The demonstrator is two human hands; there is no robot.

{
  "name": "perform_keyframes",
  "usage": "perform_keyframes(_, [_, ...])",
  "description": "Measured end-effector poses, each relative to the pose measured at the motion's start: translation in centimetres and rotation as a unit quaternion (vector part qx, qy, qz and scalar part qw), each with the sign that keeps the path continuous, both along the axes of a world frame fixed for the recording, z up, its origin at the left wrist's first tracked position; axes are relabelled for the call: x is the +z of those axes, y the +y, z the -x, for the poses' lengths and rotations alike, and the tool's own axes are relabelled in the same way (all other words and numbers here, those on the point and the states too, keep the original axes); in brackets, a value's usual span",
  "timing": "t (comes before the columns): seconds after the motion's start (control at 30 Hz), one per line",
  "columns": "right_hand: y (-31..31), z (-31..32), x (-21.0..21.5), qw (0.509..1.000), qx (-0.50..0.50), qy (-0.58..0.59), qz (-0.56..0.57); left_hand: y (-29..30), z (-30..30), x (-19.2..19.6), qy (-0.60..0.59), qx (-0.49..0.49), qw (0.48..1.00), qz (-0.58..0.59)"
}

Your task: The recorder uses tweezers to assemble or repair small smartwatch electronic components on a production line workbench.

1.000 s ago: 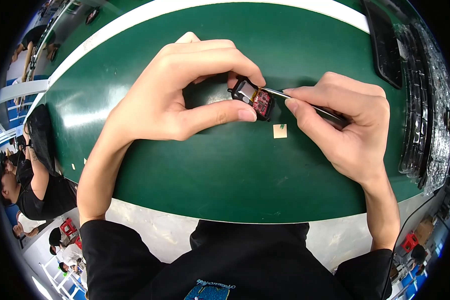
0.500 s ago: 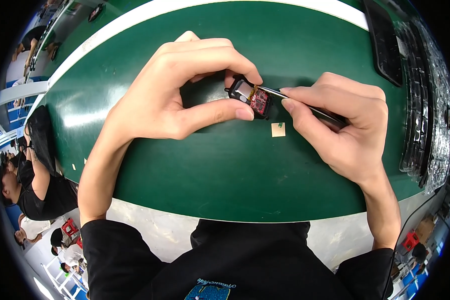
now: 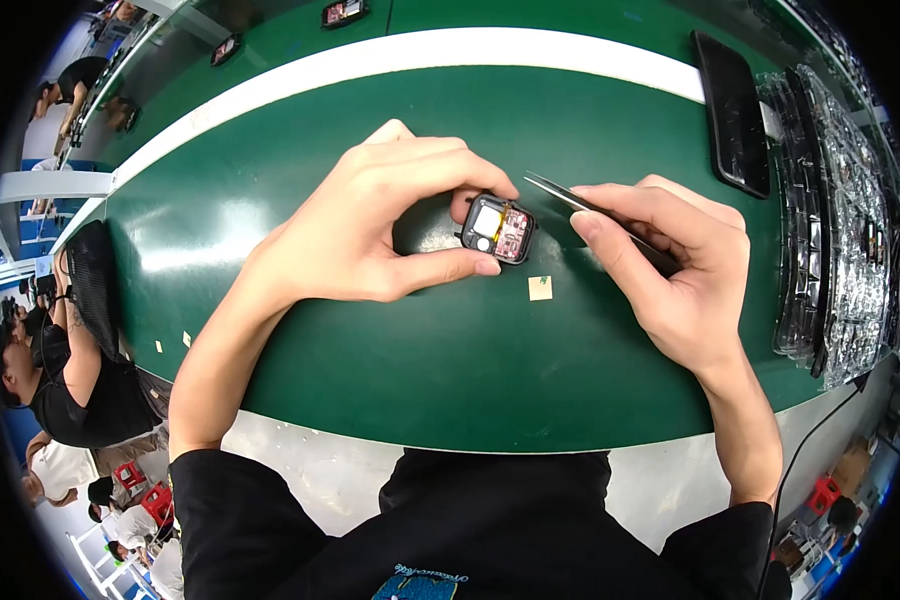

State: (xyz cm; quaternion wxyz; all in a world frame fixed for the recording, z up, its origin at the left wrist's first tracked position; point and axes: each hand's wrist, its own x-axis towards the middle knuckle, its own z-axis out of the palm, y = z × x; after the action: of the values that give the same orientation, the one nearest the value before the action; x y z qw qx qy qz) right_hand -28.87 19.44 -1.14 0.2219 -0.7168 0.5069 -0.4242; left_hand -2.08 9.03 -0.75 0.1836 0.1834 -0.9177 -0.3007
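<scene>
Between its thumb and fingers, my left hand grips a small black device housing by its edges. The housing's open face is turned up. Inside it show a pale rectangular part, a round white piece and a red circuit board. Metal tweezers are pinched in my right hand. Their tips point toward the housing from its upper right, slightly parted, with a gap of green table between. Nothing shows between the tips. On the table just below the housing lies a small cream paper square with a green mark.
A black phone-like slab lies at the far right, beside stacked clear plastic trays. A white bar crosses the far side of the green table. Beyond it lie similar small devices. A seated person is at the left.
The tweezers have drawn back from the housing, so their tips are now apart from it. My left hand has tilted the housing, and its inside faces up more. The view has shifted.
</scene>
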Motion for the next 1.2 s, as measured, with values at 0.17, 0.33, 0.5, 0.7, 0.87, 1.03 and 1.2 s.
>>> perform_keyframes(0.17, [0.5, -1.0, -0.2, 0.996, 0.024, -0.064, -0.054, 0.1, -0.5, -0.4, 0.007, -0.007, 1.000, -0.007])
perform_keyframes(0.33, [0.7, -2.1, -0.6, 0.998, 0.037, 0.035, -0.024, 0.8, -0.4, 0.3, 0.011, 0.039, 0.995, -0.089])
perform_keyframes(0.5, [0.6, -1.6, -0.4, 0.996, 0.048, 0.066, 0.029, 0.6, 0.0, 1.4, -0.013, 0.025, 0.995, -0.096])
perform_keyframes(0.7, [2.9, 1.2, 3.7, 0.993, 0.006, 0.075, 0.094, -1.1, -0.2, 1.7, 0.041, 0.086, 0.983, -0.158])
perform_keyframes(0.87, [5.5, 7.8, 9.5, 0.966, -0.134, 0.090, 0.201, -7.8, -0.1, 1.6, 0.004, 0.223, 0.957, 0.186])
perform_keyframes(1.03, [5.7, 20.7, 13.4, 0.866, -0.432, 0.205, 0.144, -13.4, -1.2, -0.7, -0.042, 0.299, 0.941, 0.153])
perform_keyframes(1.2, [5.7, 32.7, 13.5, 0.819, -0.536, 0.204, -0.009, -12.9, 1.0, 0.2, -0.029, 0.260, 0.954, 0.146])
